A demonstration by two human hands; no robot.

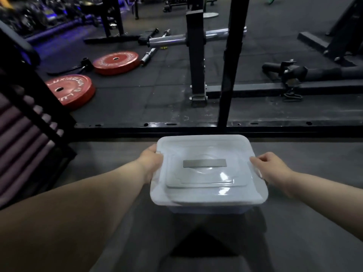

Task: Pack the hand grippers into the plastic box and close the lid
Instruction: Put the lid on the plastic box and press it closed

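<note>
I have just one camera, and it sits on my head. It looks forward and down. My arms stick in from the bottom of the view, and my left grip [151, 160] and right grip [272, 167] show near the middle. The plastic box [208, 195] is close to the camera. The view is wide, so the gym floor [157, 91] far ahead shows too

Bare left hand [151, 160], bare right hand [273, 167], bare forearms [78, 203]
</note>
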